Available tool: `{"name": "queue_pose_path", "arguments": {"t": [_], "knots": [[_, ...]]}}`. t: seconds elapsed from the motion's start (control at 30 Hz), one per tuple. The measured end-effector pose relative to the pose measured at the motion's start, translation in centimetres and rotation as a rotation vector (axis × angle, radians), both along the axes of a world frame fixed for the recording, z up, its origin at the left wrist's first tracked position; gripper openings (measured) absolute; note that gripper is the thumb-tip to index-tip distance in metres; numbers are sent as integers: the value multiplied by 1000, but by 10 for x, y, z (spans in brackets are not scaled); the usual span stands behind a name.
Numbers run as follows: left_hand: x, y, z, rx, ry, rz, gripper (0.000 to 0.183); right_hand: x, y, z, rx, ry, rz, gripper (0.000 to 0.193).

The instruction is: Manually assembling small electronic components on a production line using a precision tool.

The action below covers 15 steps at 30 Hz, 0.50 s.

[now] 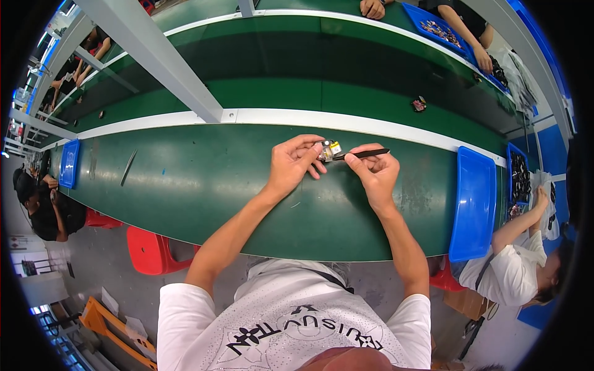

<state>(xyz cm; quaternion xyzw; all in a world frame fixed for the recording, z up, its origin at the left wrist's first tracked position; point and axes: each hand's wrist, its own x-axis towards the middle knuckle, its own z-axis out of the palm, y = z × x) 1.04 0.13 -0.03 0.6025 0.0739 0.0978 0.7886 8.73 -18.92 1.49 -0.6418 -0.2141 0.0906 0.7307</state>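
ok, from my end i have both hands in view over the long dark-green matte worktop [216,191]. left hand [289,164] is closed on a small metallic part with a yellow-and-white face [333,149], pinched between thumb and fingers, held near the worktop's far edge. right hand [377,174] grips a slim black stick-shaped tool [375,153], tip pointing at the part; can't tell if it touches. a thin silver tweezer-like tool [129,167] lies well off to the left, near a small blue plastic tray [69,163]. i see a large blue rectangular plastic tray [473,207] at right, well apart from the right hand. beyond the white rail [322,115], a small reddish part cluster [419,104] sits on the green strip [359,94].
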Motion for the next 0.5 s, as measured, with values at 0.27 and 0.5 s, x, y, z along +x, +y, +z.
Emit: {"name": "queue_pose_path", "arguments": {"t": [0.27, 0.5], "knots": [[-2, -8, 1, 144, -10, 110, 29, -3, 4, -3, -85, -110, -57, 13], [-3, -10, 2, 219, -57, 136, 27, -4, 4, -1, -162, -141, -80, 12]]}}
